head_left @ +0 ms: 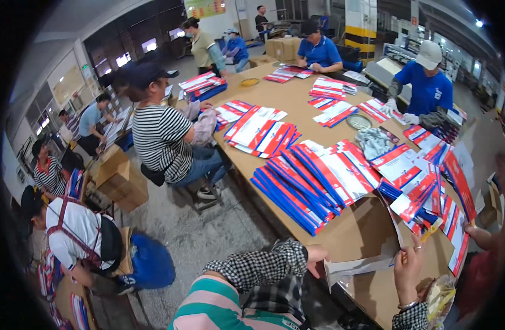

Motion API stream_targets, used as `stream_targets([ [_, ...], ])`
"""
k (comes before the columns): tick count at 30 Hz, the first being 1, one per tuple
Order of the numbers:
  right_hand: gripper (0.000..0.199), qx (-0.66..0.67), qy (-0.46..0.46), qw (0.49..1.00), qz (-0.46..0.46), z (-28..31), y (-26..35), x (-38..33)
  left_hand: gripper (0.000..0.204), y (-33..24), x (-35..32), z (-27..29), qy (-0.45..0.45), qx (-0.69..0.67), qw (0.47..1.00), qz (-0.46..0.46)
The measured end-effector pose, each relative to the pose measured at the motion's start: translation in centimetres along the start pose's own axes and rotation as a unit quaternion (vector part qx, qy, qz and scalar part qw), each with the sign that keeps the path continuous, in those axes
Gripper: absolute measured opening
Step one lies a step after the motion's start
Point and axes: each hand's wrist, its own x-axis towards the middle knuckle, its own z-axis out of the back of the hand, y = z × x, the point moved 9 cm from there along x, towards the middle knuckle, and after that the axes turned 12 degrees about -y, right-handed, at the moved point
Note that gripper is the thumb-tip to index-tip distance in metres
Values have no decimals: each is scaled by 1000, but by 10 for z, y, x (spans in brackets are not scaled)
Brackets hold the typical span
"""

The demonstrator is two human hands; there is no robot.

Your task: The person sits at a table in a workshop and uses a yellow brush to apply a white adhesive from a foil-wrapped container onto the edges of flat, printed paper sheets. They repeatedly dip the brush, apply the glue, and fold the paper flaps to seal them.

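Observation:
My left hand (317, 257) is at the left edge of an open cardboard box (362, 265), fingers stretched out and pointing down, with nothing seen in them. It is right beside the box's wall; whether it touches cannot be told. My right hand (407, 268) is raised at the box's right side, its fingers mostly curled and one pointing up. Close to that fingertip is a thin yellow strip (430, 230); what the fingers hold, if anything, is unclear. Beyond the box lies a large fanned stack of red, white and blue printed cardboard sleeves (313, 184).
More sleeve piles (261, 131) cover the brown table (285, 91). A grey cloth (375, 143) and a round dish (359, 122) lie among them. A co-worker's hand (478, 235) reaches in at right beside sleeves. Crumpled clear-yellow plastic (442, 300) is near my right wrist. Several people sit around.

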Motion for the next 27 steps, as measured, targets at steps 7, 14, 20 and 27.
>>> stream_targets([
  [7, 6, -17, -3, 999, -34, 7, 15, -25, 86, -43, -23, -5, -21, -95, 952, -289],
  [14, 18, 3, 30, 999, -42, -36, -7, -52, 116, -31, -26, -60, -224, 399, 763, -457],
  [20, 34, -49, 34, 996, -63, -15, -45, -71, 104, -32, 6, -71, -193, 407, 744, -493],
  [27, 65, -80, 131, 986, -68, -44, -70, -125, 105, -41, -1, -72, -162, 438, 739, -486],
])
